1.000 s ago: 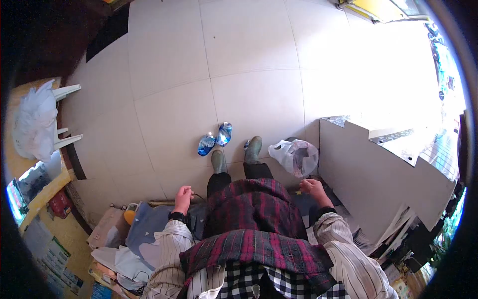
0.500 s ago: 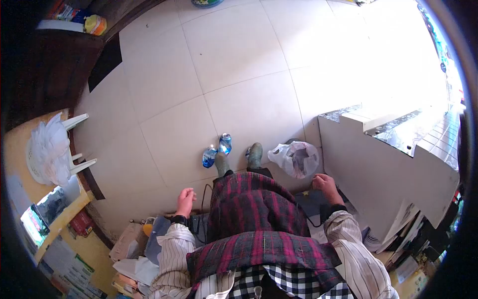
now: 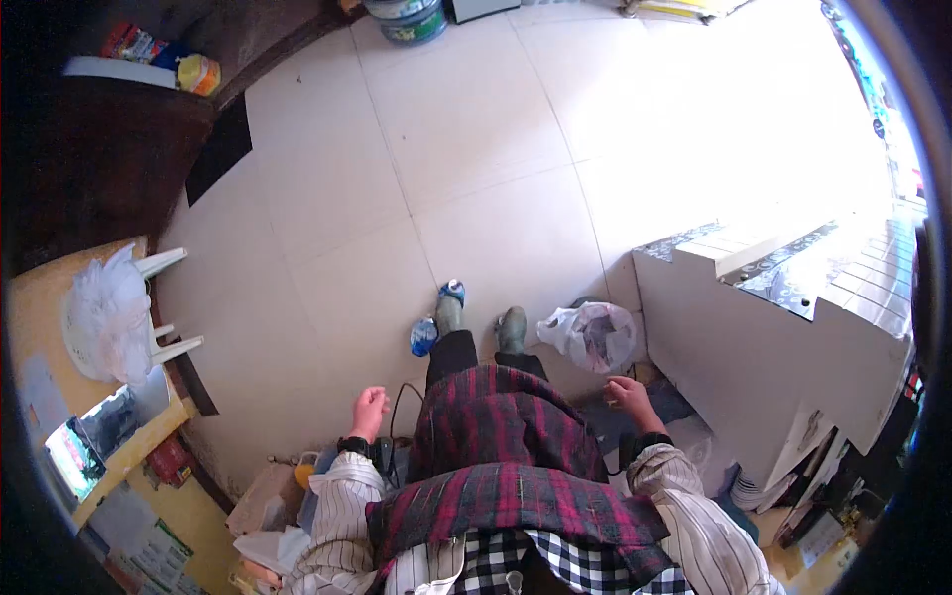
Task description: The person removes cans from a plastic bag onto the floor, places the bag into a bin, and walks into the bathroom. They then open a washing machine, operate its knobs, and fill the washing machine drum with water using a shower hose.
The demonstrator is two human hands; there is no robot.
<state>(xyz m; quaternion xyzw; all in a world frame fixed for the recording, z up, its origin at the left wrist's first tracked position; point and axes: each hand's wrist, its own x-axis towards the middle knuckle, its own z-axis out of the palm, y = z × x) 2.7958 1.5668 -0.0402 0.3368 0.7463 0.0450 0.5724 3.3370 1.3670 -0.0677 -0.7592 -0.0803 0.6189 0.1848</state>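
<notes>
One bare left hand [image 3: 369, 412] and bare right hand [image 3: 630, 399] hang apart, fingers loosely curled, probably for balance; a crumpled shiny-blue container [image 3: 424, 337] lies beside the grey-green left boot [image 3: 449, 315].

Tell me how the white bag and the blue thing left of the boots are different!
The white bag is pale; the blue thing is mostly bright blue. The white bag looks bigger than the blue thing. The white bag is right of the right boot; the blue thing is left of the left boot. Both are near a boot.
</notes>
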